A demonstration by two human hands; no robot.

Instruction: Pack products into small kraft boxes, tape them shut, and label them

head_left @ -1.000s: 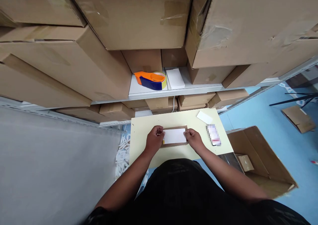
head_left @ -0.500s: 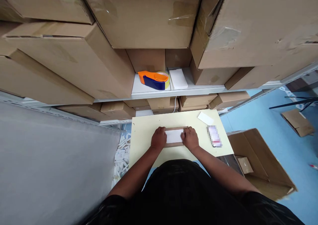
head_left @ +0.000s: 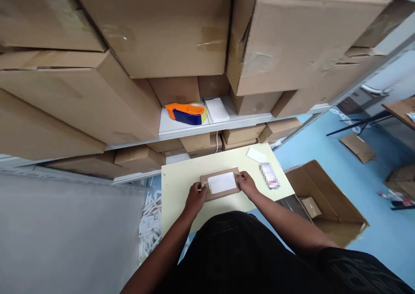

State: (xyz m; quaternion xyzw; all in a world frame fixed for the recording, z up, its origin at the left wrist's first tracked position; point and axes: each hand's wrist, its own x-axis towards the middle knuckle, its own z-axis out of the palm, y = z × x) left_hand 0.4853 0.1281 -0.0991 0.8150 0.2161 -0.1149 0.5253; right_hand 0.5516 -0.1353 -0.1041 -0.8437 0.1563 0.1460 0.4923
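Observation:
A flat brown cardboard box with a white label on its top is between my hands, over the pale yellow table. My left hand grips its left end, thumb on top. On the right end, my right hand has its fingers closed around the edge. Clear tape shows at both ends of the box. Whether the box rests on the table or is slightly raised, I cannot tell. To the right of my right hand lie a blurred-out flat item and a white card.
A shelf with large cartons stands behind the table. It holds an orange and blue tape dispenser and a white stack. An open carton with a small box inside stands right. White scraps lie left.
My hands have shifted from pressing over the ends of the box to gripping its ends, showing more of the label. The box now sits slightly tilted. The camera view has turned to the right.

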